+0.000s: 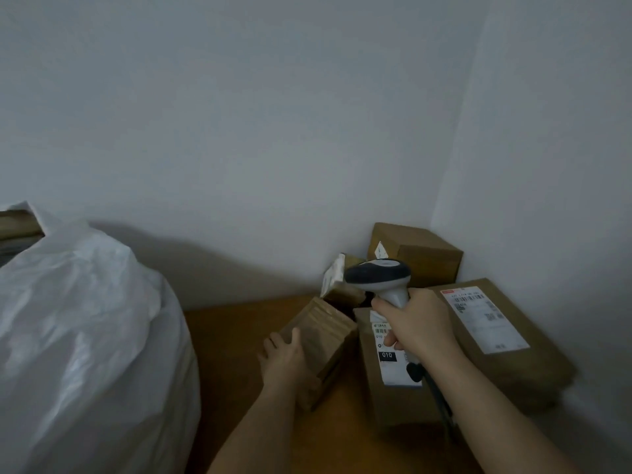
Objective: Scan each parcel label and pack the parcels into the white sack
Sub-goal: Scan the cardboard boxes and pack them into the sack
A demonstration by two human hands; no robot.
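My right hand (415, 325) grips the handle of a grey and white barcode scanner (378, 276), whose head points left over the pile of brown parcels. My left hand (284, 354) grips the near end of a small brown cardboard parcel (325, 333) that lies tilted on the wooden surface. Beside it lies a labelled parcel (393, 395) with a white label marked 010, partly hidden by my right hand. The bulging white sack (85, 336) fills the left side.
More brown parcels sit in the corner: a long one with a white label (506, 336) at right, a box (415, 253) against the wall, and a small one (337, 282) with a white label. The scanner's dark cable (441, 401) hangs down. White walls close the back and right.
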